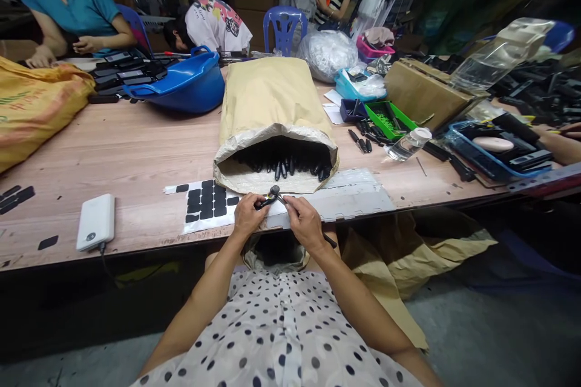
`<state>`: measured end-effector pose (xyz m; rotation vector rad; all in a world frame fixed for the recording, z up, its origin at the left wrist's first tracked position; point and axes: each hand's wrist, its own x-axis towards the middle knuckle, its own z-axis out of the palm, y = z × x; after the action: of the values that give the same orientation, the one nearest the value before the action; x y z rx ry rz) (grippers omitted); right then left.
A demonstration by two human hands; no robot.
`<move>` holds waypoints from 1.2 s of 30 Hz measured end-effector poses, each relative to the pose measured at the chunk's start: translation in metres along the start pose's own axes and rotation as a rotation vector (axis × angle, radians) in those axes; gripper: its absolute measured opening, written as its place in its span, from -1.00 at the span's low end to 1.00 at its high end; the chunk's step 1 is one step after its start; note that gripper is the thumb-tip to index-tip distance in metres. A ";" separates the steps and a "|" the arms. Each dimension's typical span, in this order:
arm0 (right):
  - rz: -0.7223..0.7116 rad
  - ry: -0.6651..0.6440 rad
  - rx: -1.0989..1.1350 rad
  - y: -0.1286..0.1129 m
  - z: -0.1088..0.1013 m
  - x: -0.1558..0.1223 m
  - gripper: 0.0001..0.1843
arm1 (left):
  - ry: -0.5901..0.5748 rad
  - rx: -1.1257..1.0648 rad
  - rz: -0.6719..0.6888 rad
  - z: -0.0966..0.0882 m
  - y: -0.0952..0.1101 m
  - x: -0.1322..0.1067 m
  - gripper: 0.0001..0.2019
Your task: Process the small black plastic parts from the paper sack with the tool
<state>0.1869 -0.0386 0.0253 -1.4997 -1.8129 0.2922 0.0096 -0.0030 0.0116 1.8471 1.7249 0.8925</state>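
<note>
Here, your left hand (247, 213) and right hand (305, 224) meet at the table (136, 151) edge, the fingers of both closed on one small black part (271, 196). An open paper sack (272, 97) of black pieces lies just behind. A sheet of black pads (206, 199) sits beside your left hand.
</note>
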 end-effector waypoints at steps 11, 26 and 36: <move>-0.084 -0.036 -0.198 -0.001 0.001 -0.004 -0.64 | -0.004 -0.019 -0.008 0.001 0.000 0.001 -0.91; -0.006 0.078 -0.220 0.024 -0.008 0.011 -0.64 | 0.006 0.029 -0.008 0.002 0.001 0.000 -0.92; 0.115 0.113 -0.473 0.071 -0.012 0.038 -0.74 | -0.024 0.090 0.004 0.002 0.004 -0.002 -0.96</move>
<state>0.2467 0.0128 0.0062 -1.9025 -1.7852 -0.1798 0.0143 -0.0054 0.0129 1.9110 1.7737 0.8037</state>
